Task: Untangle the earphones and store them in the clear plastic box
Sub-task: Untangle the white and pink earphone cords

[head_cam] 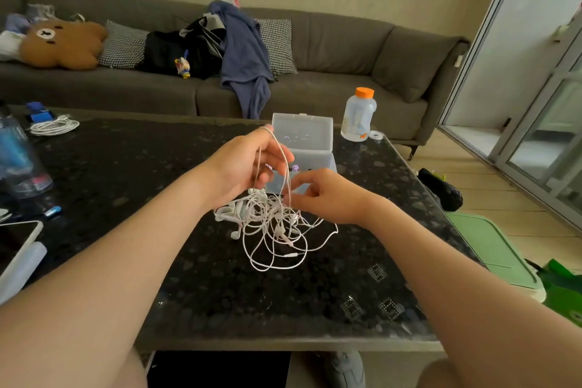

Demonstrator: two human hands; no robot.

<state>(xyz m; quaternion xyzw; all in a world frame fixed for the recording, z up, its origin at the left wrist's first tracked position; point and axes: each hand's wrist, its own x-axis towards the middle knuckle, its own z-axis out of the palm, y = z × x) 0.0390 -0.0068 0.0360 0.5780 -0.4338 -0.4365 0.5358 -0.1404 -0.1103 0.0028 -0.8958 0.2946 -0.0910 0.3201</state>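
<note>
While both hands work at them, the white earphones (271, 227) are one knot: upper strands lifted, lower loops lying on the dark speckled desk (126, 167).

- Left hand (245, 164): fingers curled round cords looped over the forefinger.
- Right hand (327, 198): fingers pinching a single strand beside the knot.
- Clear plastic box (302, 132): lid up, just behind the hands, no white cord visible inside.
- Status, judged: early; untangling and storing both left.
- Surroundings: orange-capped bottle (359, 113), coiled white cable (53, 126), grey sofa (330, 41) with cushions and clothing.
</note>
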